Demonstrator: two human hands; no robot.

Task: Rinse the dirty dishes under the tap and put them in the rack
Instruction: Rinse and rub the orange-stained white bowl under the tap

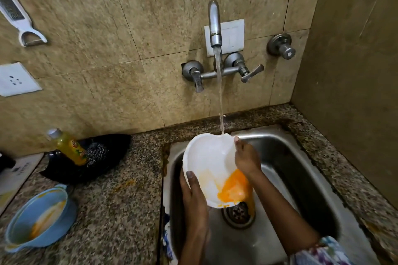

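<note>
Left hand [193, 191]: grips the near-left rim of the white bowl [210, 163], thumb lying over the rim on the inside, fingers hidden behind it.
Right hand [245, 157]: laid inside the bowl at its far-right side, fingers pressed on the inner wall, one fingertip up at the rim.
White bowl: held between both hands above the sink [301, 170], tilted so its opening faces the camera; orange residue [231, 187] pools at its low edge, just under the right hand.
Water stream [219, 92]: falls from the tap [214, 23] onto the bowl's far rim, just beyond the right hand's fingertips.
Drain [238, 215]: below the bowl, between the two forearms, with orange runoff beside it.
Blue bowl [38, 219]: on the table [120, 200], well to the left of the left hand, smeared orange inside.
Yellow bottle [69, 146]: farther left and beyond the left hand, leaning over a black cloth [101, 157].
Rack: not in view.
</note>
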